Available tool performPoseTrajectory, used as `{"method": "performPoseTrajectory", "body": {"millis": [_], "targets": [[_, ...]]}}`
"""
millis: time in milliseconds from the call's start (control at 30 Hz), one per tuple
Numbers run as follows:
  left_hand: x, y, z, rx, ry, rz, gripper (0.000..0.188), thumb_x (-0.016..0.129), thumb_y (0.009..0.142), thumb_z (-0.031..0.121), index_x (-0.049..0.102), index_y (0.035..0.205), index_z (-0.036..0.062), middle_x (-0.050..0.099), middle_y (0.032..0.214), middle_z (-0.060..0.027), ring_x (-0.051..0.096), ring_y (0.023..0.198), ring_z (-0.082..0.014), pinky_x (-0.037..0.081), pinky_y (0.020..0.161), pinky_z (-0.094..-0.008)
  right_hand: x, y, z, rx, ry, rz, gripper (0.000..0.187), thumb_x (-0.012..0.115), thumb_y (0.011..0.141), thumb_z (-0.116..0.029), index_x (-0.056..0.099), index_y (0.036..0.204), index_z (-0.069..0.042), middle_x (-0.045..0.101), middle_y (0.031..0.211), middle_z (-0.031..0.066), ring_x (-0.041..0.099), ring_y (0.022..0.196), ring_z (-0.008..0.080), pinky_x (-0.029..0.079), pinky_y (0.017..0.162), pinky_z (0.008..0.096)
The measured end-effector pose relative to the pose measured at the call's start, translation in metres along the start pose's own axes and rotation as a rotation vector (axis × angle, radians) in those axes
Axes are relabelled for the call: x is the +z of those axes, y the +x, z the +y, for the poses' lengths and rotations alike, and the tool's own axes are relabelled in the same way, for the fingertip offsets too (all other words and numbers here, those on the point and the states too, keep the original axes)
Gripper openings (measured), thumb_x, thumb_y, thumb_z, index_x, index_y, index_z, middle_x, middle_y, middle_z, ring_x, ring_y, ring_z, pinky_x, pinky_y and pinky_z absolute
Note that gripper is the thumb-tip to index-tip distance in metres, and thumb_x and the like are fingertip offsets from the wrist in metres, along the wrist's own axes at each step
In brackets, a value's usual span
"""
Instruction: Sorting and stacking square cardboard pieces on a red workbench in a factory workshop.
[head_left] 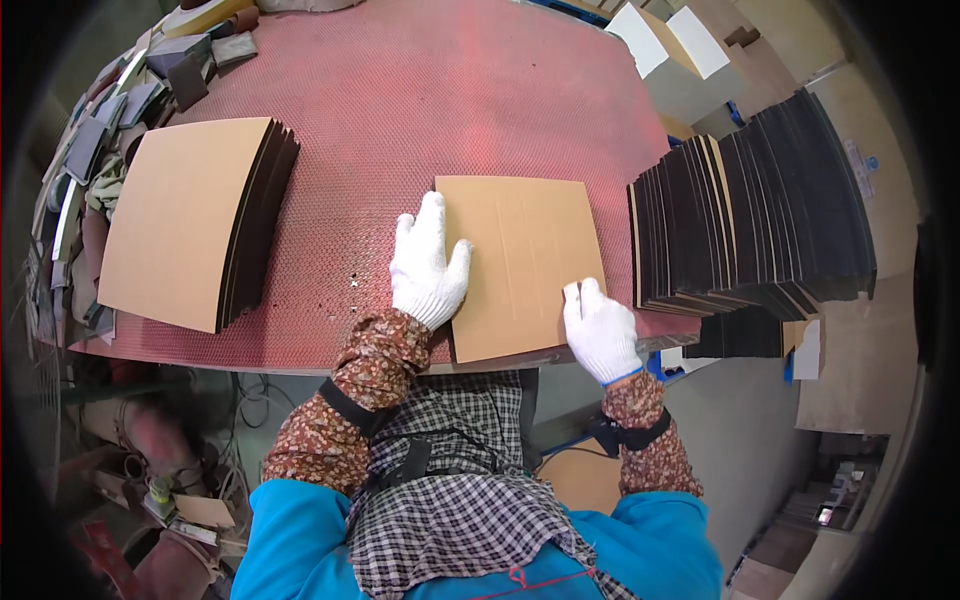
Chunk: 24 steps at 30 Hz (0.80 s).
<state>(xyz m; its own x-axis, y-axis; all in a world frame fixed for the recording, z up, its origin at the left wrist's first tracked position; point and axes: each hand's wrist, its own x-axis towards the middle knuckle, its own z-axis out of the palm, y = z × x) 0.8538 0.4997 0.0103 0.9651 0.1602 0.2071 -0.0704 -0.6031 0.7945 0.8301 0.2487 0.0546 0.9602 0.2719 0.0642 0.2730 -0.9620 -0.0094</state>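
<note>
A tan rectangular panel (520,265) lies flat in front of me at the near edge of the table, with faint lines on its face. My left hand (430,265), in a white knit glove, rests along its left edge with the fingers spread. At the panel's lower right edge is my right hand (602,325), also gloved in white. Its fingers are bent together, and whatever they may hold is too small or hidden to make out.
A stack of tan panels with dark edges (185,225) stands at the table's left. Dark panels (750,205) stand in a long row at the right. Sanding blocks and scraps (185,60) crowd the far left rim of the red mesh-patterned tabletop (430,90).
</note>
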Motion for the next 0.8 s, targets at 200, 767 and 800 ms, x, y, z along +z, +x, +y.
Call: {"method": "performPoseTrajectory", "body": {"millis": [200, 767, 800], "targets": [[0.003, -0.001, -0.008, 0.036, 0.008, 0.035, 0.071, 0.065, 0.089, 0.014, 0.035, 0.151, -0.0027, 0.051, 0.122, -0.027, 0.058, 0.11, -0.0398, 0.051, 0.097, -0.0449, 0.01, 0.072, -0.001, 0.011, 0.034, -0.012, 0.028, 0.044, 0.104, -0.03, 0.054, 0.098, -0.005, 0.067, 0.069, 0.0215, 0.068, 0.064, 0.0404, 0.055, 0.06, 0.0521], [0.005, -0.003, -0.012, 0.018, 0.01, 0.067, 0.067, 0.064, 0.09, 0.021, 0.038, 0.149, 0.005, 0.051, 0.116, -0.025, 0.057, 0.105, -0.0406, 0.05, 0.095, -0.0477, -0.002, 0.014, 0.003, 0.014, 0.068, -0.151, 0.031, 0.042, 0.104, -0.032, 0.054, 0.103, -0.003, 0.068, 0.076, 0.0266, 0.069, 0.074, 0.0438, 0.055, 0.069, 0.0546], [0.004, -0.003, -0.013, 0.027, 0.015, 0.078, 0.067, 0.064, 0.089, 0.021, 0.038, 0.149, 0.0057, 0.051, 0.116, -0.0252, 0.057, 0.105, -0.0411, 0.05, 0.094, -0.0481, -0.013, -0.001, -0.007, 0.1, 0.114, -0.199, 0.032, 0.042, 0.104, -0.032, 0.055, 0.101, -0.004, 0.067, 0.075, 0.0268, 0.069, 0.074, 0.0441, 0.055, 0.069, 0.0551]]}}
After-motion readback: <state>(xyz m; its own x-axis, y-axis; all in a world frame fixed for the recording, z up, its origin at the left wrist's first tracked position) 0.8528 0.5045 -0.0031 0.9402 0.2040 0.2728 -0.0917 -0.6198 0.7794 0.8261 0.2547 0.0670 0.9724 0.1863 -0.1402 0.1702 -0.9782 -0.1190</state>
